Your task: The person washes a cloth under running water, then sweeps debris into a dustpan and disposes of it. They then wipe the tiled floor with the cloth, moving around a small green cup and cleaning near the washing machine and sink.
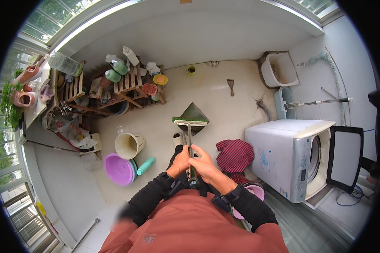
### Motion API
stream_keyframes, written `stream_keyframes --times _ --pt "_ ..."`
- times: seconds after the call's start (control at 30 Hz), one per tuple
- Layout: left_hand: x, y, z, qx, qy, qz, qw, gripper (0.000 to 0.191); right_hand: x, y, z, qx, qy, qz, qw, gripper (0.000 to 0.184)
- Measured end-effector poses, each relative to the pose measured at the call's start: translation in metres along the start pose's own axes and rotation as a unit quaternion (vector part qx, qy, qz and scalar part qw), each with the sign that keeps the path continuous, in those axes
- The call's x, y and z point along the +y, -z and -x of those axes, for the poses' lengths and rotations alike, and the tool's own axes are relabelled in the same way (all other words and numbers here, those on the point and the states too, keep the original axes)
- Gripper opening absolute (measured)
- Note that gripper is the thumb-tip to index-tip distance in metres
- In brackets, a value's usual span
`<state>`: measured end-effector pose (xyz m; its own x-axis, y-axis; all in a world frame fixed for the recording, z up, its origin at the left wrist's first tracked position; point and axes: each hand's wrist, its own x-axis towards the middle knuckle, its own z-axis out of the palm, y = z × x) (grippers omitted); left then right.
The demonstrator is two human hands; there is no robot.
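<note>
In the head view, my left hand point(180, 162) and my right hand point(205, 167) are close together in front of my body. Both are closed on long handles that run away from me. One belongs to a floor brush point(190, 122) with green bristles and a white head. Behind and partly under that brush lies a dark dustpan point(194, 112) on the tiled floor; a second thin handle beside the brush's seems to belong to it. Which hand holds which handle is partly hidden by the fingers. A light-coloured shoe point(177, 139) shows just left of the handles.
A cream bucket point(130, 146), purple basin point(118, 169) and green bottle point(146, 166) stand or lie left. Wooden racks point(129, 83) hold bottles. A scraper point(230, 87) lies ahead. Right are checked cloth point(235, 155), a washing machine point(275, 158) with raised lid, and a floor drain hose point(264, 109).
</note>
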<state>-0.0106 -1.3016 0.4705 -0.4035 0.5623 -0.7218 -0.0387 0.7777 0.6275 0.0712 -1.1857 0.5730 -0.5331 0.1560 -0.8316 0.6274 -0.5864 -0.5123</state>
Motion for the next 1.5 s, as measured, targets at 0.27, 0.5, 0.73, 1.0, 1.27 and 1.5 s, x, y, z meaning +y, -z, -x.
stream_keyframes --times 0.27,0.5,0.73,1.0,1.27,1.5 --pt "0.037 0.041 -0.071 -0.036 -0.003 -0.008 0.999 0.05 -0.06 -0.007 -0.027 0.036 0.036 -0.072 0.996 0.088" --pt "0.079 0.056 -0.119 -0.028 -0.001 0.042 0.999 0.043 -0.106 0.006 -0.048 0.054 0.1 -0.109 0.987 0.091" --pt "0.13 0.062 -0.177 0.05 0.019 0.089 0.995 0.041 -0.149 0.064 -0.075 0.081 0.144 -0.134 0.977 0.087" --pt "0.158 0.038 -0.242 0.081 0.057 0.179 0.979 0.037 -0.178 0.297 -0.155 0.17 0.011 -0.014 0.985 0.048" --pt "0.212 0.02 -0.305 0.123 0.081 0.194 0.97 0.035 -0.219 0.451 -0.176 0.246 0.061 0.431 0.866 0.052" --pt "0.258 0.028 -0.367 0.123 0.077 0.148 0.978 0.037 -0.292 0.494 -0.261 0.158 0.202 0.54 0.801 0.057"
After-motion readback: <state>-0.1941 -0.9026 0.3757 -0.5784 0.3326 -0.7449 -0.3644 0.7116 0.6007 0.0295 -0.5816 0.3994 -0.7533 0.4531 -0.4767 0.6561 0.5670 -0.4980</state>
